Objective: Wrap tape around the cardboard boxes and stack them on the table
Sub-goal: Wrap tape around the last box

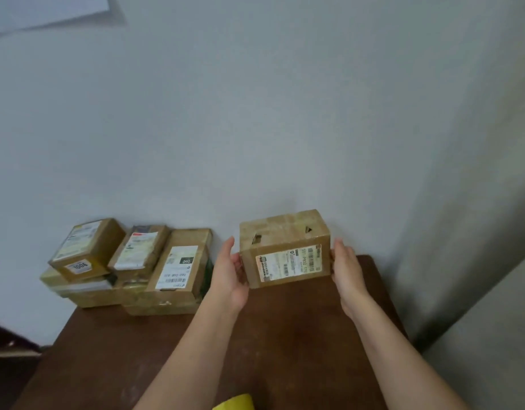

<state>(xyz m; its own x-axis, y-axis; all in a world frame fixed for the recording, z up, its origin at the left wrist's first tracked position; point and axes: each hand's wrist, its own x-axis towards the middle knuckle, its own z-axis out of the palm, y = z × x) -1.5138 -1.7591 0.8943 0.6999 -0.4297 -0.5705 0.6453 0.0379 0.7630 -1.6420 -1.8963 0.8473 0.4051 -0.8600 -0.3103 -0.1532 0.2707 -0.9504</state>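
**Both hands hold a labelled box at the far edge of the table**

Nearest the camera, a yellow object [236, 402] pokes in between the forearms. Beyond it, the left hand [230, 273] and right hand [347, 269] press flat against opposite sides of a cardboard box [284, 250], fingers nearly straight, its shipping label [287, 263] facing the camera. The box sits over the brown table [284, 335], against the wall. Left of the left hand, a stack of taped boxes [131, 267] lies on the table.
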